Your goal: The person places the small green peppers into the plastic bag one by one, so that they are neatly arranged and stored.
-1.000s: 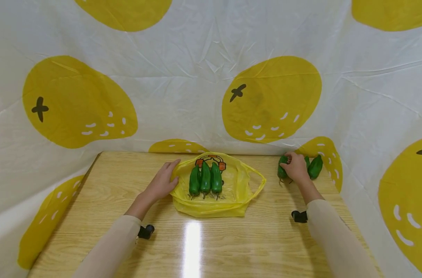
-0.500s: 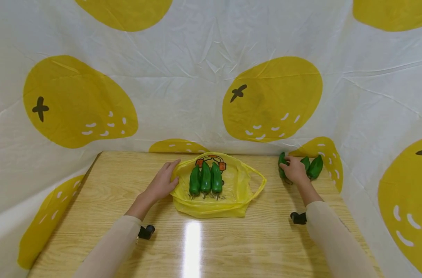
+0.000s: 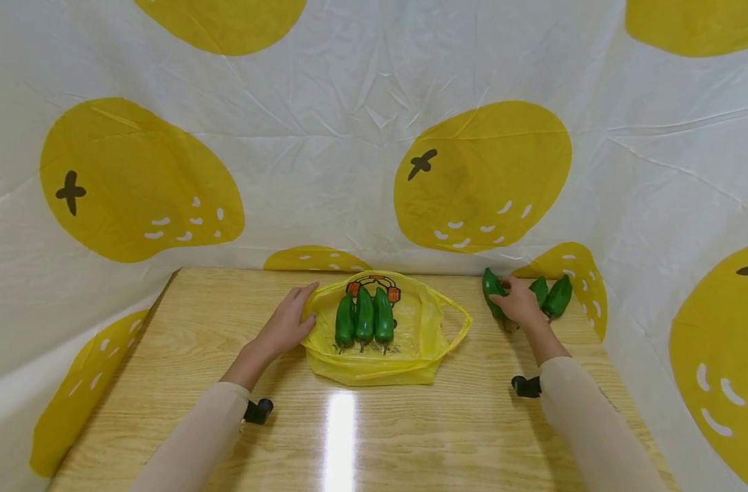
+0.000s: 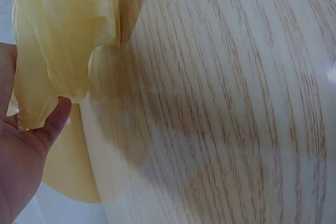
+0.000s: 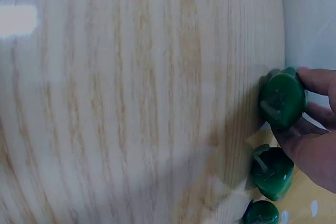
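My left hand (image 3: 290,320) holds the left edge of a yellow plastic bag (image 3: 420,372), and in the left wrist view its thumb (image 4: 59,118) lies against the gathered film. Three green peppers (image 3: 364,318) lie side by side on the bag, stems toward me. At the back right, my right hand (image 3: 522,302) grips another green pepper (image 3: 492,290) between thumb and fingers; the right wrist view shows its stem end. Two more green peppers, one nearer (image 5: 273,174) and one farther (image 3: 558,297), lie to the right of that hand.
Below everything is a wood-grain table (image 3: 405,437). A white curtain (image 3: 349,171) printed with yellow fruit stands along its back and sides. The bag's handle loop (image 3: 463,328) sticks out to the right. Black wrist cameras sit at both cuffs.
The right hand has shifted slightly left, and the pepper in it has moved left with its tip tilting left. The left hand, bag and the three peppers on it have stayed put.
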A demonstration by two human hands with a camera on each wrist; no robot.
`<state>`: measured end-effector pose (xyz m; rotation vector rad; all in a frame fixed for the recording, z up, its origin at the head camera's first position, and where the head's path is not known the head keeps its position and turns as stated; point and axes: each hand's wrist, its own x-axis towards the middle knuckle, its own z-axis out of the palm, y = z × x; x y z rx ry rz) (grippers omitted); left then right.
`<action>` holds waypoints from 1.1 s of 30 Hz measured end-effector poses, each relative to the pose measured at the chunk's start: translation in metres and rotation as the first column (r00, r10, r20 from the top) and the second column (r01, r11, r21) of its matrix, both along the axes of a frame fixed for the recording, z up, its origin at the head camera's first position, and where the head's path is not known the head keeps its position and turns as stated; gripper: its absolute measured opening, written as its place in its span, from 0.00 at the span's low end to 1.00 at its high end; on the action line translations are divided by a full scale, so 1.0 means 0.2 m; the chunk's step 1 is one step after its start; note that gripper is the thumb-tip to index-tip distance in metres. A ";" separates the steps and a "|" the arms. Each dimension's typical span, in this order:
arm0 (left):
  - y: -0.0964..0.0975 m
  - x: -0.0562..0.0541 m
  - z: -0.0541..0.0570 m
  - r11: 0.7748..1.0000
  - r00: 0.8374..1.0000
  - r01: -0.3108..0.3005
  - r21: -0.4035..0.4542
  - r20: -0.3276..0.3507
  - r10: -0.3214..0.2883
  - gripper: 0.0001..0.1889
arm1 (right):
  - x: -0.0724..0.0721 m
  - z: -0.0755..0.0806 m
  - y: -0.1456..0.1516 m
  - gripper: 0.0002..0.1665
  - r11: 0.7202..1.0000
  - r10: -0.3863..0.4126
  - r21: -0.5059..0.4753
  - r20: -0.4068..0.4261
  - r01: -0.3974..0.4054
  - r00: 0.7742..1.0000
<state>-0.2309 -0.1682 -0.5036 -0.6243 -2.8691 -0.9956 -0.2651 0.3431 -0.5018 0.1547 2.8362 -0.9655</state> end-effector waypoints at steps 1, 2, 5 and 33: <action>0.00 0.00 0.00 1.000 1.000 0.000 -0.002 -0.004 0.000 0.36 | 0.00 0.00 0.00 0.41 1.000 0.003 0.003 0.010 -0.003 1.000; 0.00 0.00 0.00 1.000 1.000 0.000 -0.002 -0.003 0.000 0.36 | 0.00 -0.01 0.00 0.42 1.000 0.004 0.006 0.020 -0.004 1.000; -0.01 0.00 0.00 1.000 1.000 0.000 -0.004 -0.001 0.000 0.36 | 0.00 -0.02 -0.01 0.43 1.000 0.002 0.012 0.034 -0.003 0.999; -0.02 -0.01 0.01 1.000 1.000 0.003 0.016 0.001 -0.003 0.35 | 0.05 0.01 -0.03 0.42 0.998 -0.061 -0.020 0.095 0.063 0.994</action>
